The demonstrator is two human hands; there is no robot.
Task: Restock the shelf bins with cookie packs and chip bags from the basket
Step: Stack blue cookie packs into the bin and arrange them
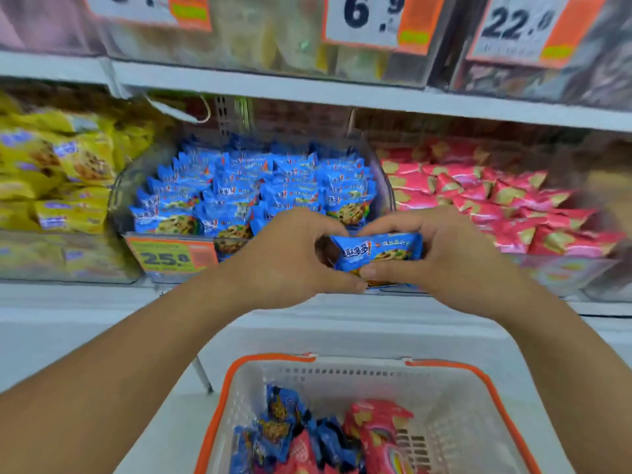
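Note:
Both hands hold a small bundle of blue cookie packs (378, 254) in front of the middle bin's front edge. My left hand (284, 258) curls round its left end and my right hand (448, 254) grips its right end. Behind them the clear middle bin (118, 206) is heaped with the same blue cookie packs (253, 186). Below stands a white basket with an orange rim (345, 374), with blue cookie packs (280, 419) and red chip bags (376, 429) lying in it.
A bin of yellow cookie packs (58, 179) stands to the left and a bin of red chip bags (496, 203) to the right. An orange price tag (171, 256) hangs on the middle bin. Another shelf (307, 87) with price cards runs overhead.

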